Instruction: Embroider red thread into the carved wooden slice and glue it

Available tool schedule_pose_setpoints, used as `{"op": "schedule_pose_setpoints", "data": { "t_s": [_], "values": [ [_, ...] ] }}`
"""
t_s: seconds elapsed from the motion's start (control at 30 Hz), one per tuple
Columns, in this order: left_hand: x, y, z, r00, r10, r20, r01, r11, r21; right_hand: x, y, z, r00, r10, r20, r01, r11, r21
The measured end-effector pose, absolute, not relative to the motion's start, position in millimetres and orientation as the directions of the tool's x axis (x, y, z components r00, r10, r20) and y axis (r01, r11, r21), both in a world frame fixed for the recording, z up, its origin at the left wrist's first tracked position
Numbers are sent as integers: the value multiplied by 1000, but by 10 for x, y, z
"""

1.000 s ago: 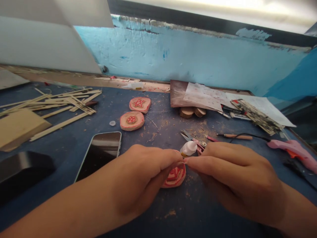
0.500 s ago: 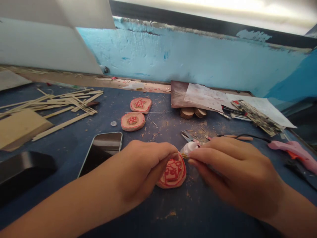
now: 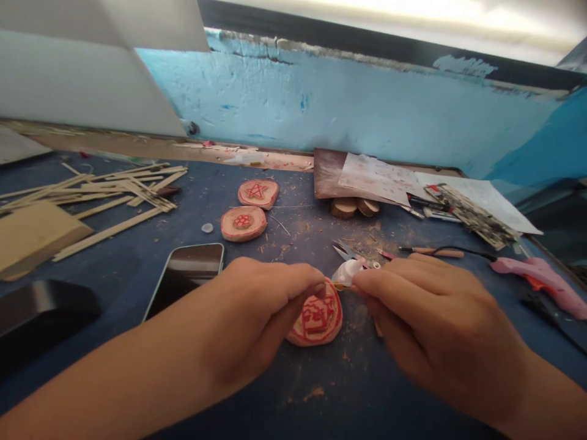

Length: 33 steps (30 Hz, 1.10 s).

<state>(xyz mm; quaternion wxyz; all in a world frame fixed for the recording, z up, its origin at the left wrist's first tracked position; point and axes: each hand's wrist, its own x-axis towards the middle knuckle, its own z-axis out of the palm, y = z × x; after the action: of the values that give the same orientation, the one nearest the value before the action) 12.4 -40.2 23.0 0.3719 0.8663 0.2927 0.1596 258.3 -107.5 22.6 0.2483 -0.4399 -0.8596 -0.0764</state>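
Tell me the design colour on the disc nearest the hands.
Red: the disc has red lines inside a red border; head view, partly behind the left hand.

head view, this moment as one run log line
left hand: over red-lined wood slice; right hand: beside white nozzle bottle; held items: unclear

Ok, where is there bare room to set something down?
Barest: between the sticks and the phone. In front of the near wood slice it is bare but for shavings. Crowded: around the bottle and scissors by the right hand, and the papers.
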Motion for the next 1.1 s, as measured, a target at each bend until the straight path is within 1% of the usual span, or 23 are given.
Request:
{"op": "schedule_pose_setpoints", "data": {
  "t_s": [0.17, 0.33, 0.47, 0.67, 0.8, 1.0, 1.1],
  "values": [
    [7, -320, 286, 783, 617, 77, 376, -569, 731, 2709, -1025, 311, -509, 722, 469, 790, 608, -80],
    [-46, -266, 308, 763, 633, 131, 370, -593, 716, 2808, -996, 324, -520, 722, 456, 776, 623, -102],
    [-52, -226, 305, 745, 657, 116, 425, -601, 677, 2847, -950, 289, -482, 758, 439, 779, 600, -181],
    [-48, -209, 303, 745, 652, 144, 412, -619, 669, 2801, -911, 309, -362, 820, 444, 753, 538, -380],
    [-48, -226, 316, 748, 648, 142, 399, -611, 684, 2737, -926, 363, -319, 824, 468, 748, 522, -409],
    [-46, -234, 335, 749, 644, 153, 380, -607, 698, 2692, -943, 373, -270, 878, 394, 713, 458, -531],
    [-49, -223, 331, 756, 639, 142, 371, -596, 712, 2680, -970, 381, -268, 866, 422, 719, 472, -511]
  ]
}}
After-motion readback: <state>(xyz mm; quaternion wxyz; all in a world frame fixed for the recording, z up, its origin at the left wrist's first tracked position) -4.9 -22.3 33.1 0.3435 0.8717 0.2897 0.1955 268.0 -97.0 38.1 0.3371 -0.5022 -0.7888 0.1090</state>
